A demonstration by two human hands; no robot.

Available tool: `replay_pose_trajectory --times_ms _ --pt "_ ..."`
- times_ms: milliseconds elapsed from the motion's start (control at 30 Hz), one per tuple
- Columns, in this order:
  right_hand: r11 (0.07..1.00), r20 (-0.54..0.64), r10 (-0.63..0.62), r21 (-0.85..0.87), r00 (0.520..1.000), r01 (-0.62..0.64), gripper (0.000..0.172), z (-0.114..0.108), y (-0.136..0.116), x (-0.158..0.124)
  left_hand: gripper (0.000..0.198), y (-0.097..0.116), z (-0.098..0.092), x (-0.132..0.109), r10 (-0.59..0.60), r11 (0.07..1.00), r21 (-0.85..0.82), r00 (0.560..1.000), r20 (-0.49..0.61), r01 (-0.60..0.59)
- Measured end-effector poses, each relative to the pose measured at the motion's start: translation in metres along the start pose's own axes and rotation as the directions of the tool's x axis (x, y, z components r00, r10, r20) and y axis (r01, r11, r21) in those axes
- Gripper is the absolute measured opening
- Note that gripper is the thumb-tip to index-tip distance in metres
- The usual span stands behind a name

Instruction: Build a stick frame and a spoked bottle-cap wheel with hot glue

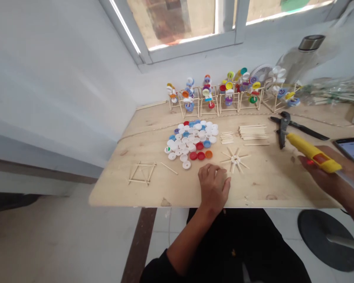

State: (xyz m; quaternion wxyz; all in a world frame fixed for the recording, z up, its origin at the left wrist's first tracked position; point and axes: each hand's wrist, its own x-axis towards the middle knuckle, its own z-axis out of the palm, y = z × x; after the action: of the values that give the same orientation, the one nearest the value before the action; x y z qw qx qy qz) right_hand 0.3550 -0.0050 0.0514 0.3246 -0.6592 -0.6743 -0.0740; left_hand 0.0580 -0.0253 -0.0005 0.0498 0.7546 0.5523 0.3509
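My right hand (330, 173) grips a yellow hot glue gun (309, 151) above the right side of the table, its nozzle pointing up and left. A clear glue stick (349, 181) sticks out of the gun's back end. My left hand (214, 182) rests near the table's front edge, fingers curled in, with nothing visible in them. Just right of it lies a star of wooden sticks (235, 158) joined around a white centre. Beyond my left hand spreads a heap of bottle caps (191, 137), mostly white, some red, blue and orange.
Finished stick-and-cap wheels (206, 94) line the back. Short sticks (227, 137) and longer sticks (253, 132) lie in stacks. Black-handled pliers (284, 125) and a phone (352, 149) are to the right. A square stick frame (142, 173) and a single stick (169, 168) lie left.
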Motion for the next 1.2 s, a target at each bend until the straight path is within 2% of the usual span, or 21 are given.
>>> replay_pose_trajectory --times_ms 100,167,267,433,600,733,867,1200 --pt "0.966 -0.061 -0.223 -0.152 0.973 0.212 0.035 0.001 0.021 0.023 0.012 0.004 0.006 0.005 0.011 0.998 0.064 0.999 0.038 -0.014" --pt "0.929 -0.055 -0.288 -0.256 0.956 0.266 0.035 0.005 0.036 0.035 0.018 0.007 0.011 0.01 0.019 0.991 0.132 0.997 0.069 -0.028" --pt "0.913 -0.026 -0.263 -0.33 0.965 0.24 0.037 0.013 0.056 0.047 0.021 0.011 0.019 0.016 0.013 0.976 0.216 0.996 0.091 -0.033" --pt "0.941 0.042 -0.11 -0.318 0.993 0.118 0.04 0.02 0.074 0.052 0.014 0.014 0.023 0.022 -0.013 0.967 0.256 0.994 0.104 -0.014" --pt "0.972 0.214 0.055 -0.236 0.975 -0.004 0.04 0.022 0.076 0.051 0.007 0.009 0.014 0.019 -0.031 0.965 0.262 0.994 0.102 0.003" --pt "0.983 0.31 0.033 -0.184 0.95 0.026 0.04 0.026 0.076 0.052 0.008 -0.001 0.002 0.013 -0.063 0.963 0.269 0.992 0.113 0.03" --pt "0.987 0.428 0.001 -0.148 0.904 0.069 0.044 0.031 0.083 0.058 0.009 -0.012 -0.007 0.005 -0.087 0.969 0.242 0.989 0.115 0.057" --pt "0.953 0.558 -0.152 -0.137 0.816 0.271 0.041 0.044 0.106 0.085 0.004 -0.018 -0.009 -0.002 -0.142 0.982 0.139 0.987 0.074 0.131"
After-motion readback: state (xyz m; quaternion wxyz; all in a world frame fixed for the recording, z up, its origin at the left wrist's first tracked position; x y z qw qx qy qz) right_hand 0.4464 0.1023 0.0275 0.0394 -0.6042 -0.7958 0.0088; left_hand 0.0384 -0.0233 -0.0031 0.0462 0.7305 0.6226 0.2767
